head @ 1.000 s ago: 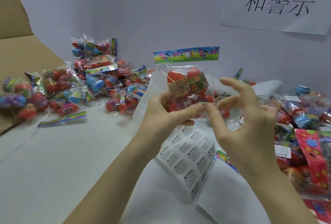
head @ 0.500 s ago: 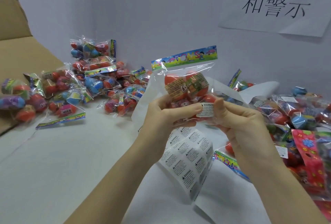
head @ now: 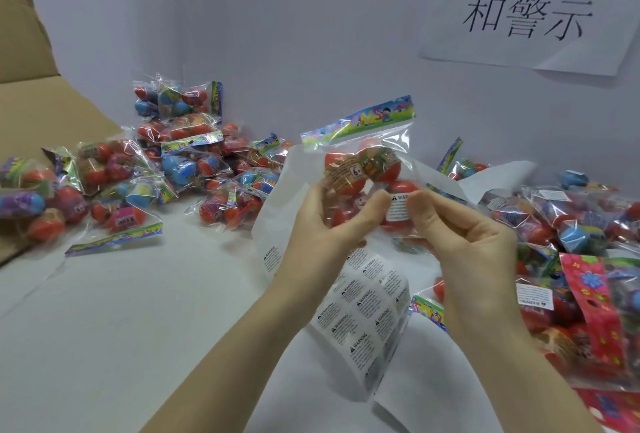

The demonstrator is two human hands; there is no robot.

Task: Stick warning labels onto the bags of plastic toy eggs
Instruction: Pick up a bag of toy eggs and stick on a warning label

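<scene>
Above white table (head: 104, 328), both thumbs now press label (head: 397, 208) onto bag (head: 367, 169).

I have one view only, the head camera, worn high and tilted forward and down over the white table (head: 104, 328). It sits close: both forearms enter from the bottom edge, and the hands fill mid-frame. It faces the white wall (head: 294, 16) carrying a paper sign (head: 530, 13).
</scene>
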